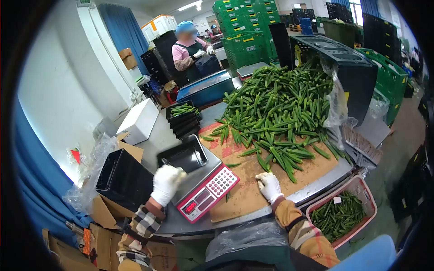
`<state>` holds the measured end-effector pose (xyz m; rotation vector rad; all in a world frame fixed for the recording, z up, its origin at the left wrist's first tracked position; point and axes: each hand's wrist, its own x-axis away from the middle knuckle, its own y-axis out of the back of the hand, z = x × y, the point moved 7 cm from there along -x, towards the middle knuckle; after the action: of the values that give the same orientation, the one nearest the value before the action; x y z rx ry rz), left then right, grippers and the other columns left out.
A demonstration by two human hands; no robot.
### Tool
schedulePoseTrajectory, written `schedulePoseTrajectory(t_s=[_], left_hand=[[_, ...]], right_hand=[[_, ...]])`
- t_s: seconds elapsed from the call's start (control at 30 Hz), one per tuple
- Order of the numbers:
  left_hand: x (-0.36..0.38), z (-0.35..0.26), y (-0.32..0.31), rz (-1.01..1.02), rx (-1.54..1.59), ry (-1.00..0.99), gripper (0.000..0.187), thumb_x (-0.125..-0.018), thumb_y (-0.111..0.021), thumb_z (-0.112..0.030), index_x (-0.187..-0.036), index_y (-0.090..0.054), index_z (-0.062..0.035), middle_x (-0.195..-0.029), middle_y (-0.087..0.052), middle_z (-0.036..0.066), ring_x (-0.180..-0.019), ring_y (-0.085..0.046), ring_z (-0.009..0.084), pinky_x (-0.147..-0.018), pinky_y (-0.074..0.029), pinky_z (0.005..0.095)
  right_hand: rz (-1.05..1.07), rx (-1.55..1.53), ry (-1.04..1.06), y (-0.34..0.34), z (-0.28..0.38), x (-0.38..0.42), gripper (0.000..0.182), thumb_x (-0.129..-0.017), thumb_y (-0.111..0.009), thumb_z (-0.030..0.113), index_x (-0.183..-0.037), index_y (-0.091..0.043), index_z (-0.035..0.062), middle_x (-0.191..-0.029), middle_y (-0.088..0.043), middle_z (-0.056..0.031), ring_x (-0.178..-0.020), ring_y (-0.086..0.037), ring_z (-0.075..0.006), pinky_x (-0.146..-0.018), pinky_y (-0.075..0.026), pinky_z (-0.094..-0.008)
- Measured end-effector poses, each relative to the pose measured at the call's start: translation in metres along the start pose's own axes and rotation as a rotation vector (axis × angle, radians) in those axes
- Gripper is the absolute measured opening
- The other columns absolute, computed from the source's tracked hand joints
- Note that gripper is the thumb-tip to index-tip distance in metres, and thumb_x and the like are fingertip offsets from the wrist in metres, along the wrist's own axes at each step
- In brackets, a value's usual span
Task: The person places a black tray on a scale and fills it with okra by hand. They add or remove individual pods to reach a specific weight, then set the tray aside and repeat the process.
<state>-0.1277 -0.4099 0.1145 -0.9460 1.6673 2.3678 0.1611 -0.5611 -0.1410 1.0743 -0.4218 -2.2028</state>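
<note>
My left hand (167, 184), in a white glove, is over the left side of the scale (209, 193), just in front of a black plastic tray (183, 156). Its fingers look curled in; what they hold, if anything, is hidden. The tray lies on the scale's metal plate with no okra visible in it. Red digits glow on the scale's display. My right hand (270, 186), also white-gloved, rests on the cardboard sheet (242, 198) with fingers curled and nothing visible in them. Beyond it spreads a large heap of okra (285, 104).
Stacked black trays (185, 124), the top one holding okra, stand behind the scale. A black bin (124, 178) and white box (139, 121) are at left. A pink basket of okra (341, 217) sits low right. A co-worker (192, 54) stands across the table.
</note>
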Motion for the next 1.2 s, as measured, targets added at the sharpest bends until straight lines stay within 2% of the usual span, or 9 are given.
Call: schedulePoseTrajectory(t_s=[0.1, 0.3, 0.43, 0.63, 0.73, 0.87, 0.9, 1.1, 1.2], left_hand=[[0.044, 0.021, -0.079, 0.474, 0.040, 0.096, 0.025, -0.094, -0.069, -0.035, -0.094, -0.075, -0.0106, -0.083, -0.070, 0.012, -0.085, -0.066, 0.0334, -0.075, -0.053, 0.0466], [0.017, 0.003, -0.028, 0.120, 0.270, 0.225, 0.035, -0.091, -0.079, -0.018, -0.122, -0.072, -0.0037, -0.114, -0.072, 0.016, -0.108, -0.068, 0.0324, -0.096, -0.054, 0.0409], [-0.028, -0.037, -0.047, 0.127, 0.894, 0.546, 0.035, -0.101, -0.066, -0.006, -0.135, -0.063, 0.0018, -0.133, -0.065, 0.014, -0.125, -0.062, 0.0221, -0.109, -0.048, 0.0335], [-0.147, -0.116, -0.128, 0.206, 1.404, 0.539, 0.047, -0.107, -0.059, -0.023, -0.146, -0.054, 0.0011, -0.140, -0.062, 0.009, -0.129, -0.055, 0.0144, -0.112, -0.041, 0.0309], [-0.194, -0.134, -0.233, 0.180, 1.258, 0.530, 0.053, -0.104, -0.062, -0.031, -0.145, -0.054, 0.0013, -0.141, -0.061, 0.015, -0.129, -0.057, 0.0211, -0.112, -0.041, 0.0329], [-0.215, -0.185, -0.278, 0.303, 0.576, 0.095, 0.063, -0.097, -0.065, -0.040, -0.147, -0.053, -0.0033, -0.144, -0.053, 0.027, -0.136, -0.046, 0.0428, -0.111, -0.043, 0.0441], [-0.204, -0.195, -0.300, 0.417, 0.477, -0.006, 0.066, -0.099, -0.064, -0.043, -0.152, -0.049, -0.0063, -0.155, -0.043, 0.033, -0.146, -0.035, 0.0526, -0.120, -0.034, 0.0515], [-0.127, -0.213, -0.289, 0.251, 0.465, 0.063, 0.058, -0.100, -0.060, -0.039, -0.148, -0.053, -0.0068, -0.157, -0.037, 0.033, -0.144, -0.038, 0.0497, -0.116, -0.034, 0.0560], [-0.085, -0.213, -0.257, 0.242, 0.488, 0.098, 0.070, -0.098, -0.062, -0.030, -0.158, -0.037, -0.0035, -0.156, -0.039, 0.033, -0.147, -0.035, 0.0496, -0.119, -0.031, 0.0541]], right_hand=[[-0.016, -0.034, -0.018, 0.008, -0.004, 0.010, 0.018, -0.083, -0.071, 0.008, -0.101, -0.074, 0.0113, -0.103, -0.072, -0.0074, -0.100, -0.065, -0.0317, -0.089, -0.053, -0.0430], [0.053, -0.319, -0.193, 0.021, -0.015, 0.020, 0.018, -0.088, -0.071, 0.008, -0.105, -0.075, 0.0100, -0.108, -0.073, -0.0094, -0.101, -0.066, -0.0324, -0.090, -0.054, -0.0423], [-0.224, -0.220, -0.123, 0.092, -0.021, -0.023, 0.018, -0.090, -0.067, 0.003, -0.106, -0.073, 0.0084, -0.110, -0.072, -0.0102, -0.105, -0.066, -0.0307, -0.094, -0.052, -0.0402], [-0.411, 0.192, -0.187, 0.142, -0.109, -0.087, 0.037, -0.088, -0.071, 0.011, -0.124, -0.067, 0.0065, -0.125, -0.068, -0.0114, -0.117, -0.060, -0.0327, -0.104, -0.048, -0.0435], [-0.212, 0.291, -0.207, 0.125, -0.136, -0.109, 0.053, -0.086, -0.075, 0.020, -0.135, -0.062, 0.0064, -0.136, -0.062, -0.0168, -0.127, -0.055, -0.0376, -0.108, -0.046, -0.0460], [0.285, 0.565, -0.343, 0.079, -0.137, -0.106, 0.078, -0.092, -0.064, 0.057, -0.157, -0.044, 0.0180, -0.159, -0.046, -0.0181, -0.149, -0.039, -0.0369, -0.126, -0.011, -0.0604], [0.385, 0.596, -0.335, 0.072, -0.127, -0.104, 0.080, -0.091, -0.065, 0.058, -0.157, -0.043, 0.0185, -0.158, -0.046, -0.0177, -0.149, -0.038, -0.0363, -0.124, -0.013, -0.0636], [0.389, 0.494, -0.029, 0.065, -0.078, -0.059, 0.081, -0.088, -0.072, 0.047, -0.158, -0.041, 0.0206, -0.155, -0.048, -0.0173, -0.148, -0.039, -0.0360, -0.123, -0.018, -0.0646], [0.443, 0.474, 0.144, 0.055, -0.040, -0.040, 0.076, -0.085, -0.076, 0.045, -0.151, -0.052, 0.0169, -0.154, -0.050, -0.0171, -0.147, -0.041, -0.0375, -0.124, -0.020, -0.0631]])
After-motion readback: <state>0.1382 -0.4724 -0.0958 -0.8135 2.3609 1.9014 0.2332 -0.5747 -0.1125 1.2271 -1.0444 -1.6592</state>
